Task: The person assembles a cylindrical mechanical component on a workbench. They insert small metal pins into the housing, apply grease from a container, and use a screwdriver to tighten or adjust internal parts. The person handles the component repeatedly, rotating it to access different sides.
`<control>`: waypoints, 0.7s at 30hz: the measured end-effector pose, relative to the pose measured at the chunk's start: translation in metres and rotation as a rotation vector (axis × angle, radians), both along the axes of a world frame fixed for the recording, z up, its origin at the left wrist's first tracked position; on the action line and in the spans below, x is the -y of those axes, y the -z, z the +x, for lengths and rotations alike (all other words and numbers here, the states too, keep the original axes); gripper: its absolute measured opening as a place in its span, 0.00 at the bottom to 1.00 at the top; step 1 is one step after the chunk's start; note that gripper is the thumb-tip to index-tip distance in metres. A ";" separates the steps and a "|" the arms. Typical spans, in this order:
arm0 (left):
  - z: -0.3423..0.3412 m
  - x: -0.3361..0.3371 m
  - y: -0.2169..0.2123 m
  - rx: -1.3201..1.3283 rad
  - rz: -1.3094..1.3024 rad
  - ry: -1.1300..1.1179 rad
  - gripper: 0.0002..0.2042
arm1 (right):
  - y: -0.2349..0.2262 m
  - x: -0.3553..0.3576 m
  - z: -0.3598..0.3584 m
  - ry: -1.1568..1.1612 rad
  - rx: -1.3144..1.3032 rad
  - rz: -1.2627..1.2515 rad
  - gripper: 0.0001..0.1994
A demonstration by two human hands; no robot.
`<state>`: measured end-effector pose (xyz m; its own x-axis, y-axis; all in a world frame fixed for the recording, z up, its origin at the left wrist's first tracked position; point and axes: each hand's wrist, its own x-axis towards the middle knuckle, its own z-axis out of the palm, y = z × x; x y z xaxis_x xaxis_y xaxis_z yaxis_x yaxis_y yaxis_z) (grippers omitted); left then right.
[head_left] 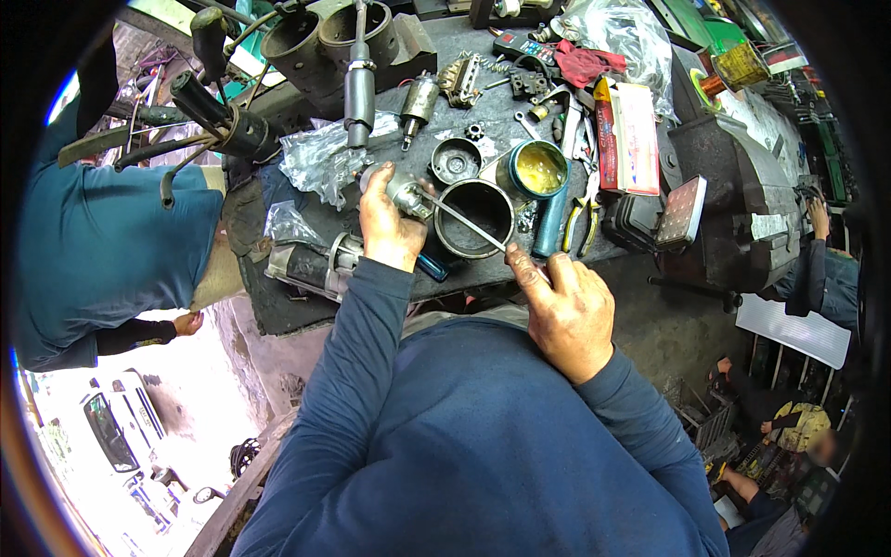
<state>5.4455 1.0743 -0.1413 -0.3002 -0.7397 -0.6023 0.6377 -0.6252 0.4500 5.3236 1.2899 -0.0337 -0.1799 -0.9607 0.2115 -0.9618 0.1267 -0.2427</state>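
Note:
My left hand [388, 223] is closed around a round silver metal part [406, 193] with a stepped end. My right hand [568, 302] grips the near end of a long thin metal rod [469, 223]; its handle, if any, is hidden in my fist. The rod's far tip reaches the metal part; whether it touches cannot be told. Under the rod stands an open metal cylinder [474, 217]. Behind that lie a round metal cap [456, 161] and a small toothed gear [475, 132]. To the right is a blue-rimmed tub of yellow grease [539, 170].
On the dark bench [320, 311] lie a motor-like metal unit [316, 265], clear plastic [325, 153], yellow-handled pliers [582, 218], a red-and-white box [627, 139] and a black case [640, 218]. Cylinder blocks [329, 42] stand behind. A person in teal [121, 246] is at left.

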 end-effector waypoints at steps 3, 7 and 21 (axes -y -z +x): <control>-0.002 -0.001 -0.004 -0.006 0.023 -0.018 0.10 | -0.003 0.001 -0.004 -0.026 -0.120 -0.081 0.24; -0.003 -0.002 -0.011 -0.046 0.066 -0.034 0.10 | -0.006 0.001 -0.006 -0.030 -0.120 -0.091 0.25; -0.015 -0.014 -0.009 0.037 -0.081 -0.023 0.09 | -0.009 0.001 -0.040 0.279 1.305 0.419 0.18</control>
